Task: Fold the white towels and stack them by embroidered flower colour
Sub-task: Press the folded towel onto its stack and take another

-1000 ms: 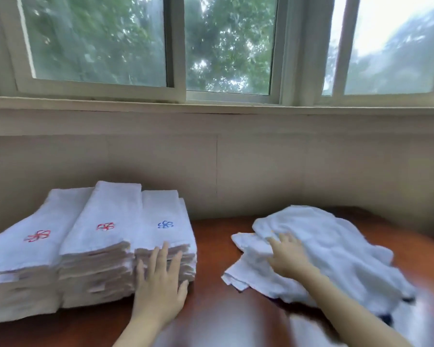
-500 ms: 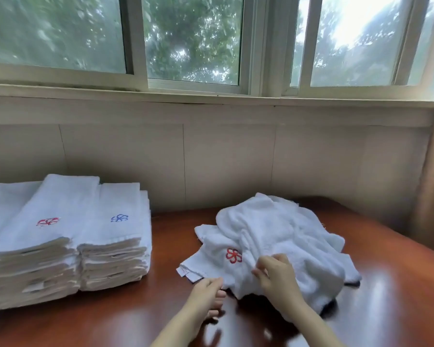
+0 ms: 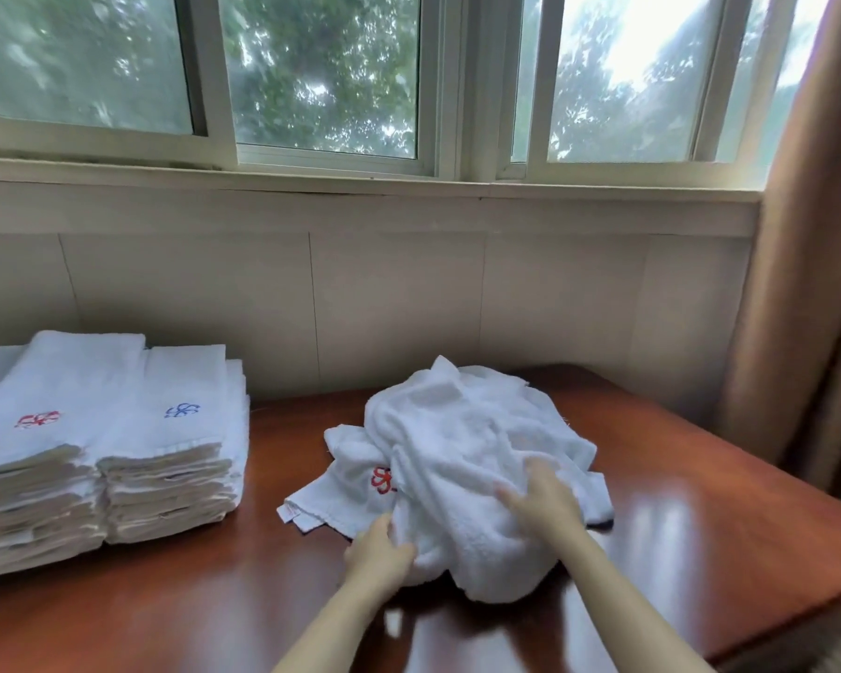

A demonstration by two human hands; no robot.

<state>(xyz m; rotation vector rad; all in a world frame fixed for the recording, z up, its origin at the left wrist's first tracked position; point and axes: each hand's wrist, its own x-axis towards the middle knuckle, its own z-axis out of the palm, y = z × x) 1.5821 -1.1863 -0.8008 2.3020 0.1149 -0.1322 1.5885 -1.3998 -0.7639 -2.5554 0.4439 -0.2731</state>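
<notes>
Head view: on the smooth, glossy wooden table [image 3: 700, 527], danger of sliding the whole limp, fluffy towel heap [image 3: 467, 429] toward the near edge, or of lifting two tangled terry pieces as one. Well apart on the left, neat and brick-shaped, red-flower stack [image 3: 40, 478] touching blue-flower stack [image 3: 171, 478]; half under the heap, flatter and hemmed, a red-flower towel [image 3: 341, 493], easy to misplace with its embroidery partly hidden. With fingers curled into the heap's front fold, left hand [image 3: 379, 551]; on top, right hand [image 3: 545, 497], too blurred to tell pinching from pressing.
</notes>
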